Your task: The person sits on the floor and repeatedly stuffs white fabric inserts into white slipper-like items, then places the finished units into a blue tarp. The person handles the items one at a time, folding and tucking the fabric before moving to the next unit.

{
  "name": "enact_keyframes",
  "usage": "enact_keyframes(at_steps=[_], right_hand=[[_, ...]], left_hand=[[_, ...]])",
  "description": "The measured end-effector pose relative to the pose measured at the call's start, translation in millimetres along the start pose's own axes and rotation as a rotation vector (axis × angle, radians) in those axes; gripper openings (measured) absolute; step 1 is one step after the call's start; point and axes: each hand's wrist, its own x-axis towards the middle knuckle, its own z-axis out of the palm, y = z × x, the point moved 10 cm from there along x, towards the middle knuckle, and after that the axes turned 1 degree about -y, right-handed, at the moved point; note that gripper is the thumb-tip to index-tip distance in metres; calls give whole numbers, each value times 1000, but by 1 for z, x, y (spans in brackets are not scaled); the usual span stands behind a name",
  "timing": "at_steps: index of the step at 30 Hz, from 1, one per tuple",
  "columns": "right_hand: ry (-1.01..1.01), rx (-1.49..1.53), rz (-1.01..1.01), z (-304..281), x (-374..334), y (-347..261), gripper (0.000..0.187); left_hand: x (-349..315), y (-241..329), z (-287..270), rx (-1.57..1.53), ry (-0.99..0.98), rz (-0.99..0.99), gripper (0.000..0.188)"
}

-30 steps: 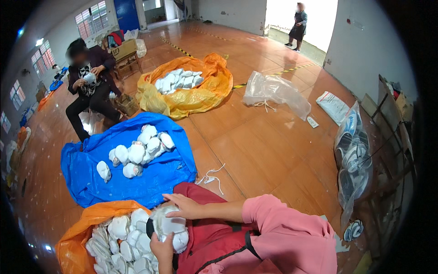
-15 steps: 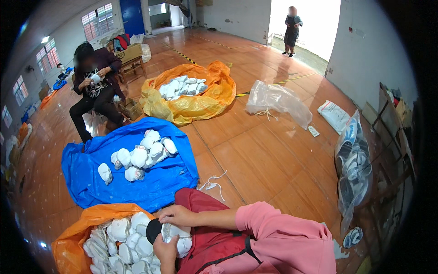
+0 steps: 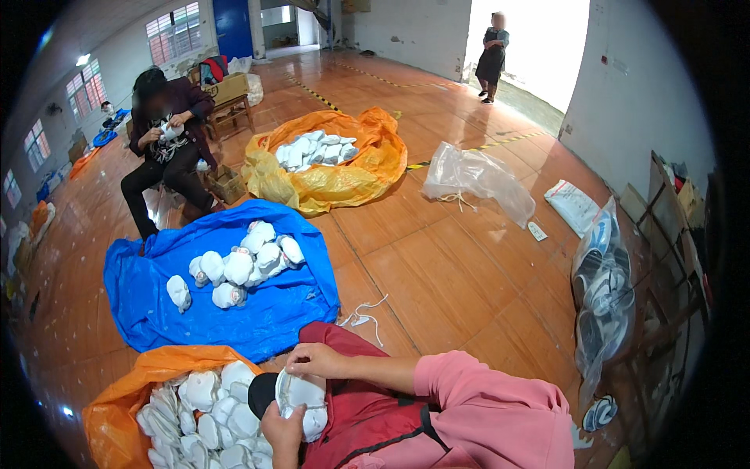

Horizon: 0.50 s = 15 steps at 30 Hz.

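Over my lap, my left hand (image 3: 283,431) grips a white padded fabric piece (image 3: 301,392) from its near side, thumb pressed on it. My right hand (image 3: 316,361) is closed at the far edge of the same piece, fingertips pinched together. Beside the piece on its left shows a rounded black thing (image 3: 263,395), partly hidden, whose kind I cannot make out. Just left of my hands an orange sack (image 3: 117,404) lies spread open around a heap of similar white pieces (image 3: 211,422). A dark red apron (image 3: 355,410) covers my lap.
A blue sheet (image 3: 156,313) with several rounded white bundles (image 3: 238,266) lies ahead. Beyond are a yellow-orange sack (image 3: 328,191) of white pieces and a seated co-worker (image 3: 168,133). Clear plastic bags (image 3: 476,180) lie rightward; another person (image 3: 492,59) stands at the doorway.
My right hand has lifted slightly off the white piece's middle to its far edge, showing more of it. My left hand keeps its grip. The person at the doorway has shifted left.
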Motion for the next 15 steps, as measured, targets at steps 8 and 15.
enact_keyframes(at_steps=[8, 15], right_hand=[[-257, -85, 215, 5, 6, 1, 18], [-37, 243, 246, -15, 4, 4, 12]], left_hand=[[-7, 25, 9, 157, -18, 241, 36], [-4, 2, 2, 80, 52, 142, 36]])
